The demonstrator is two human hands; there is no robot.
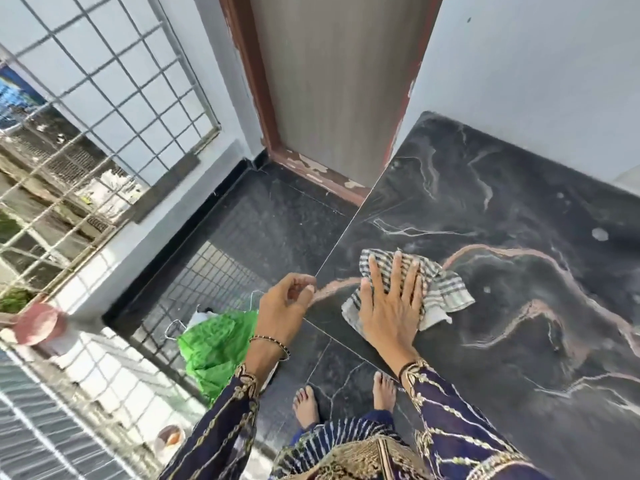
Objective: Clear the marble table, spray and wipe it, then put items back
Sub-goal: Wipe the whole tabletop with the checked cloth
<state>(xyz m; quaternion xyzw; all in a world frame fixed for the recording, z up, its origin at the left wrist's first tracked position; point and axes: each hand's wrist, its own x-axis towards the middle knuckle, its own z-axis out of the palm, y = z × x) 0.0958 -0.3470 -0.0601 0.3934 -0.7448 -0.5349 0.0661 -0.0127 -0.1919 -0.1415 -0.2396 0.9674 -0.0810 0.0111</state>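
Note:
The black marble table (519,209) with pink and white veins fills the right half of the head view. A grey-and-white checked cloth (446,289) lies near its front left corner. My right hand (391,303) presses flat on the cloth, fingers spread. My left hand (287,306) hovers just off the table's left edge with its fingers curled loosely and nothing visible in it. A few pale wet spots (600,234) show on the marble farther back.
A green plastic bag (218,348) sits on the dark floor left of the table, beside a metal grille (86,98) and low ledge. A wooden door (339,81) stands behind the table's corner. My bare feet (306,407) stand at the table's front edge.

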